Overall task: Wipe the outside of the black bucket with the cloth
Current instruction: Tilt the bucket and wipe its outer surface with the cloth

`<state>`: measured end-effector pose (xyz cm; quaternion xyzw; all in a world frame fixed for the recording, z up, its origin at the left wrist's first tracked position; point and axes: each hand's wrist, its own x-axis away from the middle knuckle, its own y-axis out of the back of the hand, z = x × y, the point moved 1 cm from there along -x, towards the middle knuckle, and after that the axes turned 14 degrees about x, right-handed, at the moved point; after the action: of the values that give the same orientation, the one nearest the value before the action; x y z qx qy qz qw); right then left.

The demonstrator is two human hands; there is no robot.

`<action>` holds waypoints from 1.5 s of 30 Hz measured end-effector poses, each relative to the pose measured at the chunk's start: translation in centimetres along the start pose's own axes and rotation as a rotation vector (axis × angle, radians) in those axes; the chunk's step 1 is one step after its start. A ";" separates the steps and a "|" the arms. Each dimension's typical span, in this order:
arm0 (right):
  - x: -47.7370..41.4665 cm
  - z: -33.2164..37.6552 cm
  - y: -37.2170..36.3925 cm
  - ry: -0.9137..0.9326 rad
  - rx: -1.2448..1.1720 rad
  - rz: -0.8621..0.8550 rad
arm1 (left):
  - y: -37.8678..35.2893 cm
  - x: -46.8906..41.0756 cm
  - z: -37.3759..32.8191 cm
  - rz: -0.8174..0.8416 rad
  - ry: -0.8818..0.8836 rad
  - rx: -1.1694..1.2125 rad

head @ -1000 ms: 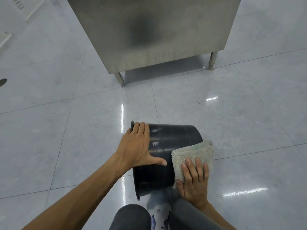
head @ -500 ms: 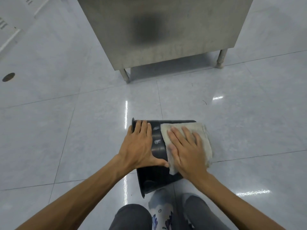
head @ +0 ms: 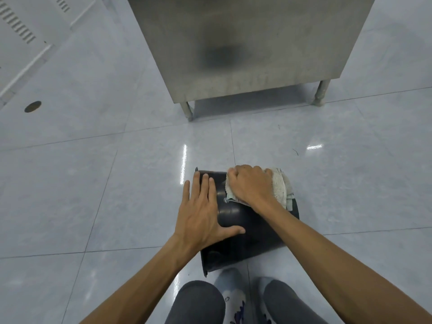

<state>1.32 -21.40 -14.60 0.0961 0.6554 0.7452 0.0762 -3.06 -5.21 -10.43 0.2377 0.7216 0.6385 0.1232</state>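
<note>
The black bucket (head: 247, 232) lies on its side on the tiled floor, just in front of my knees. My left hand (head: 202, 211) rests flat on its upper left flank, fingers spread, steadying it. My right hand (head: 251, 184) is bunched around the pale terry cloth (head: 279, 185) and presses it against the bucket's far upper end. The cloth bulges out to the right of my knuckles. My arms hide part of the bucket's wall.
A stainless steel cabinet (head: 245, 47) on short legs (head: 188, 112) stands a little beyond the bucket. A round floor drain (head: 32, 106) sits at far left, near a white vented panel (head: 21, 26). My knees and patterned slippers (head: 233, 298) fill the bottom edge.
My right hand slid the cloth from the bucket's near right side up to its far end and closed from flat into a fist. My left hand stayed in place.
</note>
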 end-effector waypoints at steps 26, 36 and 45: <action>5.8 3.0 -0.9 0.034 0.048 -0.095 | 0.5 -1.1 1.7 -0.036 -0.223 0.045; 0.3 4.2 0.1 -0.032 0.090 0.201 | 0.5 0.3 1.4 0.057 -0.026 0.198; 7.1 3.4 -1.8 -0.008 0.056 -0.084 | -0.1 -1.0 2.1 -0.108 -0.290 0.142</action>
<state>-4.74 -16.21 -15.69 0.0736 0.6793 0.7222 0.1073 -1.19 -3.86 -10.98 0.2961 0.7512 0.5374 0.2433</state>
